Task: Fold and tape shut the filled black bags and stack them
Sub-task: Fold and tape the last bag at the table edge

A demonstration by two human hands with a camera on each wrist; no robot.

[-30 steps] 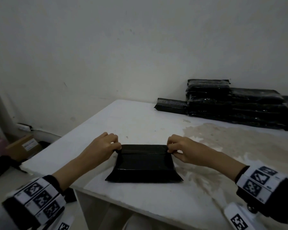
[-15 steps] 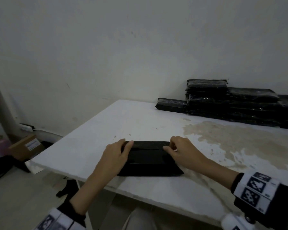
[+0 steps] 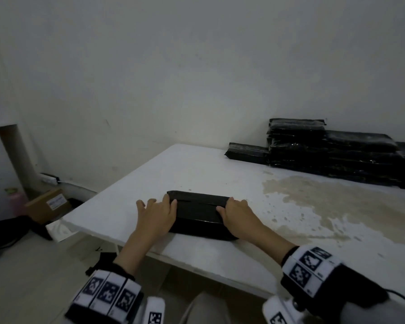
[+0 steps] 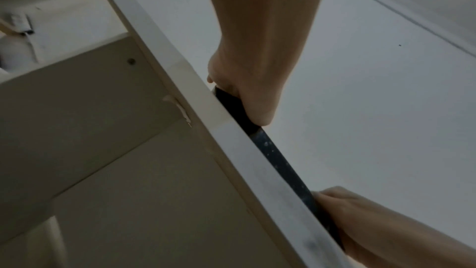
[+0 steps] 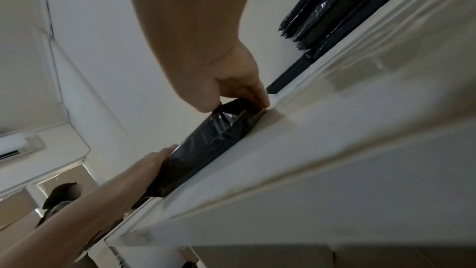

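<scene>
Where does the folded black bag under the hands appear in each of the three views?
Head: black bag at centre, near the table's front edge.
Left wrist: thin dark strip, centre to lower right.
Right wrist: centre.
Shared landmark: white table edge.

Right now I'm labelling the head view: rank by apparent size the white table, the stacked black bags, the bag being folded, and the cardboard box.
1. white table
2. stacked black bags
3. bag being folded
4. cardboard box, farther off, so unsure

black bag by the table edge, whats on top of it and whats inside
Both hands rest on the black bag: left hand at one end, right hand at the other, holding the fold down. No tape shows. Its contents are hidden by the opaque plastic.
</scene>
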